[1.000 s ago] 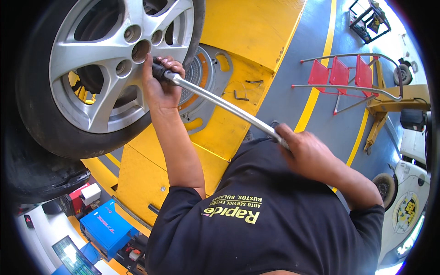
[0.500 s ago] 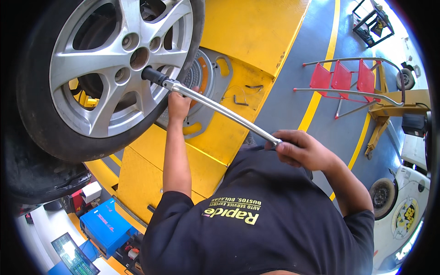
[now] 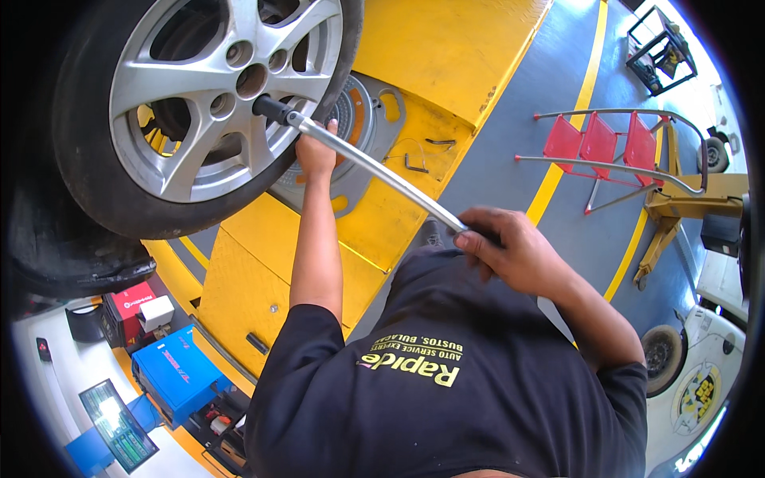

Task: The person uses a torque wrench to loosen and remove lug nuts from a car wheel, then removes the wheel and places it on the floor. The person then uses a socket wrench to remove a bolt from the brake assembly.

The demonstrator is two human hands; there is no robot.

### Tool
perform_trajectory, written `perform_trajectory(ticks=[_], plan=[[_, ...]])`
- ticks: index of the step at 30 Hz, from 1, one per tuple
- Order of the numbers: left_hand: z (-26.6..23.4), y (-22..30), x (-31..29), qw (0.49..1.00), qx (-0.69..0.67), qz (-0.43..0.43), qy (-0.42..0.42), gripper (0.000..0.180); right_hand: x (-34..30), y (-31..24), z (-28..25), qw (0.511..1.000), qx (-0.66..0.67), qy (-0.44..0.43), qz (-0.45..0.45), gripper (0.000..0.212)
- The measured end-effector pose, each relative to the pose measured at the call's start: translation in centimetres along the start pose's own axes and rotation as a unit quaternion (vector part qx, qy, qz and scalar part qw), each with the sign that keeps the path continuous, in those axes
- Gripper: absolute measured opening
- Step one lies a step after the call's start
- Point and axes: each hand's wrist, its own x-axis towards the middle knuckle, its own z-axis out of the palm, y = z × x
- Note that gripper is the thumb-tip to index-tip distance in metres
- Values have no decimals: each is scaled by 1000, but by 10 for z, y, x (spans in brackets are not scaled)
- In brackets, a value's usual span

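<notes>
A long silver socket wrench (image 3: 382,173) with a black socket (image 3: 272,109) is fitted to a lug position on the silver alloy wheel (image 3: 188,169), just right of the centre hole. My right hand (image 3: 510,247) is closed round the far end of the handle, its fingers slightly blurred. By the wrench head is my left hand (image 3: 317,156), at the wheel's right edge. The bar passes in front of it and a fingertip shows beyond. Most of its fingers are hidden, so whether it grips the bar or the tyre (image 3: 84,159) cannot be told.
Under the wheel lies a yellow platform (image 3: 446,56) with a round turning plate (image 3: 351,119). At right stand a red-stepped ladder (image 3: 598,142), a yellow lift arm (image 3: 660,239) and a white vehicle (image 3: 701,358). Lower left are a blue box (image 3: 175,368) and a screen (image 3: 119,425).
The wrench handle has swung a little toward my body, with my right hand moving left along with it. My left hand stays by the wrench head. The whole view has shifted slightly.
</notes>
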Motion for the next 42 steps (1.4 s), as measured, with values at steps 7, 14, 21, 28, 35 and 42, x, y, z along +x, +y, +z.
perform_trajectory(ticks=[7, 14, 21, 28, 35, 42], plan=[[0, -4, 4, 1000, 2, -8, -12, 36, 8, 4, 14, 981, -140, 102, -85, 44], [-2, -6, 6, 999, -24, -4, -30, 37, 10, -6, 2, 997, -66, 35, -33, 33], [-6, -8, 8, 996, -72, 7, -44, 37, 23, -3, 25, 967, -180, 141, -114, 29], [-9, -9, 10, 994, -74, -14, -75, 43, 35, -15, 6, 999, 40, -16, -17, 36], [-12, -3, 8, 996, -64, 9, -66, 39, 47, -17, 16, 984, -121, 55, -115, 32], [-10, -10, 9, 992, -92, 70, -50, 46, 53, -44, 1, 999, 29, -31, -24, 36]])
